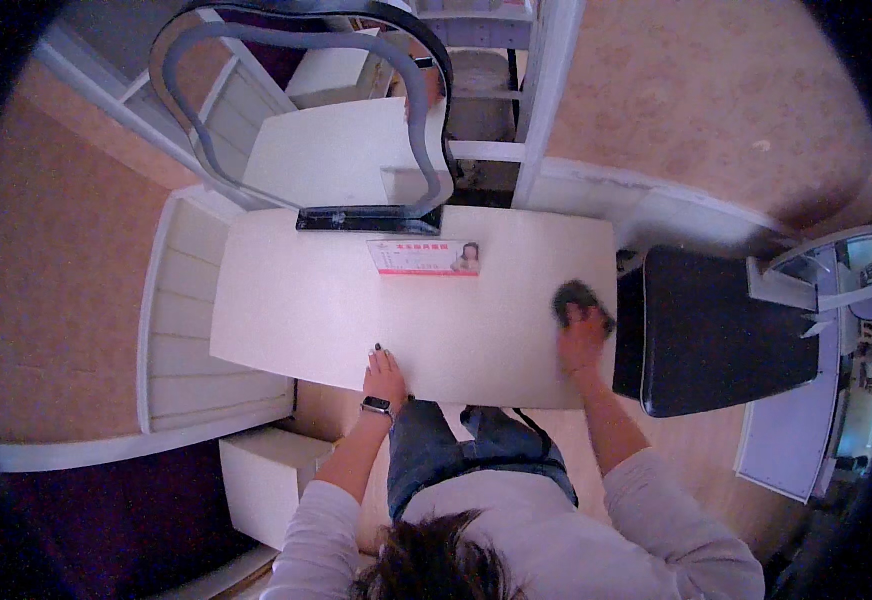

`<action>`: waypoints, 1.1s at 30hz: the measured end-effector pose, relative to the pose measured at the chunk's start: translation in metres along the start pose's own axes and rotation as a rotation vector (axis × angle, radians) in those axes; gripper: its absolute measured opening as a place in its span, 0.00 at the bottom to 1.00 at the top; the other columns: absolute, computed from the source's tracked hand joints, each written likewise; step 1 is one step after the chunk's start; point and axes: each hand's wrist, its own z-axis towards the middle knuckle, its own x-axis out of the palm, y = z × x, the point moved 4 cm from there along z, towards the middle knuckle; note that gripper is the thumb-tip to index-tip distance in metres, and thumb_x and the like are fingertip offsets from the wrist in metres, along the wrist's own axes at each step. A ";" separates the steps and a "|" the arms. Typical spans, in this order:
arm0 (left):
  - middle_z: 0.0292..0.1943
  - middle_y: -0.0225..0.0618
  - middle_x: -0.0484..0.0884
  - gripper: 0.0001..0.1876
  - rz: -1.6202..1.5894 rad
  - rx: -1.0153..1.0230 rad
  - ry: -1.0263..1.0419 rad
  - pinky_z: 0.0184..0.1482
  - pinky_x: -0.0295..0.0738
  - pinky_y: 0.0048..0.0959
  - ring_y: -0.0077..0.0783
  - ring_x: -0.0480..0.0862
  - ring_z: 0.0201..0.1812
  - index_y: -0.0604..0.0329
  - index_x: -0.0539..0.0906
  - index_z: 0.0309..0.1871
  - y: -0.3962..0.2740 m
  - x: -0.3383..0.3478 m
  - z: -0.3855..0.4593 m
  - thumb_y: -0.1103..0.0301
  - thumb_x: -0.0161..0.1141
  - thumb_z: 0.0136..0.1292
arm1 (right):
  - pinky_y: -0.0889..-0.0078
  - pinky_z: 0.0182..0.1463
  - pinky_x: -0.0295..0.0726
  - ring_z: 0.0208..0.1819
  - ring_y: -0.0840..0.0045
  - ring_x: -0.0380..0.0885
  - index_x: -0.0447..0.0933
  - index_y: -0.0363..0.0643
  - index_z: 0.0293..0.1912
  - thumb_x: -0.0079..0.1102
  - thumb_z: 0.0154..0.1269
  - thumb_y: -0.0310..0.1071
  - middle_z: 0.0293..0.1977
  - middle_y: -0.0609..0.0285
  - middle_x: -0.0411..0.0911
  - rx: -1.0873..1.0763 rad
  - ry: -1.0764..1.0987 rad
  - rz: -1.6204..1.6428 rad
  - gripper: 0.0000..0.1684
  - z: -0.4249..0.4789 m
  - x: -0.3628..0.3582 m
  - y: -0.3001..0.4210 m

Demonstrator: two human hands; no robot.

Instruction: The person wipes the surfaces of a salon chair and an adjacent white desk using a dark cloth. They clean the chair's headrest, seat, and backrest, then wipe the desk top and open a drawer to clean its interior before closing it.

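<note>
My right hand (pixel 583 341) presses a dark cloth or pad (pixel 577 294) onto the right end of a white tabletop (pixel 301 292). Motion blur hides the exact kind of the dark thing. My left hand (pixel 385 375) lies on the table's near edge with its fingers stretched forward and nothing in its grasp. A watch (pixel 376 405) is on that wrist. Towards the back of the table stands a small sign (pixel 427 258) with print and a picture of a person. Behind it rises a wavy-edged mirror (pixel 323 146) on a black base (pixel 368 219).
A black padded chair or stool (pixel 728 337) stands close to the table's right end. White panelling (pixel 218 315) runs along the left, with a white box-like cabinet (pixel 263 480) below. Beyond the table is a white-framed opening or shelf unit (pixel 544 90). At far right is a lilac panel (pixel 785 442).
</note>
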 end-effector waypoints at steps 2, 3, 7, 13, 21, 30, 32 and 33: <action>0.62 0.52 0.58 0.41 0.048 0.002 -0.050 0.58 0.64 0.39 0.49 0.61 0.62 0.72 0.60 0.60 0.003 0.015 0.001 0.59 0.66 0.45 | 0.55 0.51 0.69 0.49 0.56 0.67 0.71 0.53 0.51 0.59 0.45 0.32 0.48 0.49 0.66 -0.207 0.050 0.102 0.28 -0.027 -0.004 0.058; 0.62 0.52 0.58 0.41 0.027 0.013 -0.034 0.57 0.65 0.39 0.49 0.62 0.62 0.72 0.60 0.60 0.000 0.011 0.001 0.59 0.66 0.45 | 0.54 0.48 0.71 0.47 0.56 0.68 0.73 0.52 0.48 0.58 0.44 0.32 0.46 0.48 0.67 -0.224 0.246 0.265 0.25 -0.040 0.004 0.079; 0.62 0.53 0.58 0.41 -0.028 0.023 -0.007 0.57 0.66 0.39 0.49 0.62 0.62 0.73 0.59 0.60 -0.003 -0.006 0.000 0.60 0.65 0.46 | 0.55 0.45 0.71 0.45 0.58 0.69 0.73 0.52 0.47 0.57 0.45 0.32 0.46 0.50 0.67 -0.839 0.371 0.389 0.23 -0.109 -0.010 0.155; 0.61 0.52 0.59 0.41 -0.063 0.007 -0.032 0.56 0.66 0.39 0.49 0.60 0.62 0.73 0.59 0.60 -0.001 0.002 -0.001 0.61 0.66 0.46 | 0.57 0.48 0.70 0.48 0.58 0.68 0.73 0.54 0.47 0.61 0.40 0.33 0.47 0.52 0.68 -0.826 0.181 0.341 0.27 -0.084 -0.016 0.086; 0.62 0.52 0.58 0.30 -0.084 0.011 -0.027 0.56 0.66 0.41 0.49 0.60 0.63 0.72 0.62 0.59 -0.003 -0.014 -0.005 0.65 0.54 0.55 | 0.57 0.56 0.65 0.52 0.54 0.63 0.70 0.48 0.52 0.59 0.42 0.30 0.51 0.47 0.63 -0.090 0.092 0.128 0.30 -0.036 -0.033 -0.054; 0.62 0.45 0.60 0.28 -0.358 -0.123 0.112 0.58 0.62 0.45 0.42 0.57 0.65 0.67 0.62 0.60 0.000 -0.015 -0.001 0.67 0.51 0.57 | 0.57 0.51 0.69 0.51 0.55 0.64 0.71 0.53 0.50 0.63 0.41 0.33 0.50 0.48 0.64 -0.660 0.466 0.284 0.30 -0.101 -0.030 0.076; 0.62 0.42 0.60 0.27 -0.258 -0.118 -0.016 0.59 0.60 0.48 0.40 0.57 0.65 0.65 0.63 0.60 0.003 0.001 -0.008 0.67 0.50 0.57 | 0.58 0.49 0.71 0.50 0.56 0.65 0.72 0.54 0.49 0.63 0.39 0.31 0.50 0.49 0.64 -0.886 0.577 0.270 0.30 -0.110 -0.028 0.105; 0.63 0.43 0.59 0.27 -0.246 -0.083 0.007 0.58 0.61 0.48 0.40 0.57 0.65 0.64 0.62 0.60 0.003 -0.004 -0.008 0.66 0.51 0.56 | 0.58 0.49 0.71 0.50 0.56 0.66 0.72 0.54 0.49 0.63 0.39 0.30 0.49 0.49 0.65 -0.920 0.537 0.288 0.30 -0.103 -0.026 0.109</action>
